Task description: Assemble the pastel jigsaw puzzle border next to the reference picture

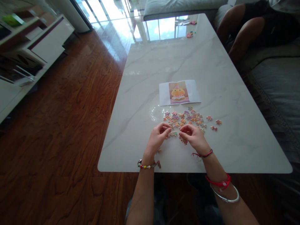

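Pink and orange across jigsaw pieces at lower centre, looks mostly unjoined; narrows at left fingers and right fingers, grip contents unclear.

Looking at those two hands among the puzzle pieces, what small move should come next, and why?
Perhaps the left hand should steady the pale, green-ended bit of puzzle: it lies between both hands, nearer the left one, and the right hand seems close enough to help. Whether either already pinches something is too small to tell.
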`<state>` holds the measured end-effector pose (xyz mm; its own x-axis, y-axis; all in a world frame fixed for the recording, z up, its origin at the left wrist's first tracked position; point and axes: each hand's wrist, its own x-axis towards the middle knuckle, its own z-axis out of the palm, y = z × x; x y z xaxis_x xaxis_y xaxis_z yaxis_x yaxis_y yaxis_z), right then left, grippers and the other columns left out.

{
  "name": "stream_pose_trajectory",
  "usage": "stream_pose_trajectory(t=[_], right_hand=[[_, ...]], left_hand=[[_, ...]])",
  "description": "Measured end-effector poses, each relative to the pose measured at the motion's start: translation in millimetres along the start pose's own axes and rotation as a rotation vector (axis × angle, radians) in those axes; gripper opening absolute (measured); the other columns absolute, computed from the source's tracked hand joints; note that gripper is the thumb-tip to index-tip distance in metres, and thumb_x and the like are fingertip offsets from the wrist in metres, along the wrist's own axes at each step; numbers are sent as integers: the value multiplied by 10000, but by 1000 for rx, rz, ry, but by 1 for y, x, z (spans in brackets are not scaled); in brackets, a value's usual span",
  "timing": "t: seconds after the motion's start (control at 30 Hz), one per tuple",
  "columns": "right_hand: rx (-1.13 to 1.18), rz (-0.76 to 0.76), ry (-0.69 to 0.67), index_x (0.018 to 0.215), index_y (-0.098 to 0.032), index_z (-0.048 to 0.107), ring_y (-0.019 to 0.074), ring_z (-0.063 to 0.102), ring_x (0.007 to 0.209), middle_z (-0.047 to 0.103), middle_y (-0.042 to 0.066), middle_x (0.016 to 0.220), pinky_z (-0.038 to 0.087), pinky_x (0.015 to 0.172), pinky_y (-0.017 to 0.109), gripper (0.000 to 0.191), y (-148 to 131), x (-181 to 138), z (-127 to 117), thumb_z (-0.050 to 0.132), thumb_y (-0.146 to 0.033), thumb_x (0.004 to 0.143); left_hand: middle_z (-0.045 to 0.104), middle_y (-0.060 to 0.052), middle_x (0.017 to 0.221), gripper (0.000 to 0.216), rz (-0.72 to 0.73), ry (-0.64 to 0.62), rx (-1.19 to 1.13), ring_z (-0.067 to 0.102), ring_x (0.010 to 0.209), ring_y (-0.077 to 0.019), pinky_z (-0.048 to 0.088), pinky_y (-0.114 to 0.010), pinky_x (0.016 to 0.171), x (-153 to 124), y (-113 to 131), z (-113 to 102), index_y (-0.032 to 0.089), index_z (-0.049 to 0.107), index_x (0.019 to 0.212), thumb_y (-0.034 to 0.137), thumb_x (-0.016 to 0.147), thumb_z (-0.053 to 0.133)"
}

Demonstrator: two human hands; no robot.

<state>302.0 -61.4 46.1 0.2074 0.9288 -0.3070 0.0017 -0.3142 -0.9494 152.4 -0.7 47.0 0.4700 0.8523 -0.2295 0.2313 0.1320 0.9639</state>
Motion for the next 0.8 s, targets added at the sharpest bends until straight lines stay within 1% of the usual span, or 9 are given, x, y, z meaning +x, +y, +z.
stream_pose_trajectory(t=[0.1,0.17,0.23,0.33,0.43,0.5,0.6,0.73,0.8], right_hand=[[-224,0,94,684,-181,517,105,499,480,542,-19,584,384,446,230,163,4,0,7,578,-331,668],[-375,-32,127,661,-184,521,116,511,522,550,-14,584,392,498,239,111,6,0,13,553,-287,687],[-480,-64,123,644,-185,524,124,520,563,559,-8,592,396,547,247,94,6,-1,17,537,-258,700],[-599,-79,100,635,-182,542,135,536,615,584,6,631,399,592,255,78,4,-4,19,538,-221,703],[-717,-94,51,657,-181,576,147,553,667,607,21,678,407,637,265,58,0,-9,15,539,-169,700],[-800,-141,22,694,-182,596,157,559,720,614,34,728,412,676,274,88,-3,-12,10,526,-130,701],[-884,-254,-32,758,-183,612,165,549,804,602,46,812,412,721,271,152,-4,-15,2,535,-82,676],[-900,-327,-153,794,-193,615,123,536,711,578,25,814,407,661,230,201,2,-15,-3,536,-59,667],[-907,-335,-175,775,-191,612,110,523,663,569,19,772,397,631,221,179,6,-14,-2,518,-66,687]], left_hand=[[505,40,651,139,23,61,56,498,546,-64,416,-187,532,-3,-2,-4,184,528,873,288,791,484],[498,42,634,122,58,39,148,500,534,-65,417,-191,540,-5,-3,-4,190,536,862,258,810,449],[517,32,649,116,117,17,282,505,540,-67,422,-198,563,-6,-3,-3,190,556,817,228,810,447],[562,5,732,92,233,26,474,537,644,-94,437,-225,649,-9,-4,-2,195,578,798,200,791,487],[573,-11,771,95,292,58,582,547,734,-121,440,-246,698,-14,-7,-1,199,580,820,190,795,488],[569,-15,785,106,298,82,614,546,741,-123,442,-250,698,-18,-9,-1,202,573,837,187,807,472],[560,-15,795,100,288,111,648,542,738,-124,439,-253,697,-25,-9,2,204,559,848,189,813,466],[547,-8,791,59,242,97,715,532,713,-123,429,-248,672,-31,-7,9,206,543,828,200,801,490],[544,-5,793,48,215,72,750,530,708,-126,422,-247,658,-33,-8,14,209,540,823,211,776,532]])
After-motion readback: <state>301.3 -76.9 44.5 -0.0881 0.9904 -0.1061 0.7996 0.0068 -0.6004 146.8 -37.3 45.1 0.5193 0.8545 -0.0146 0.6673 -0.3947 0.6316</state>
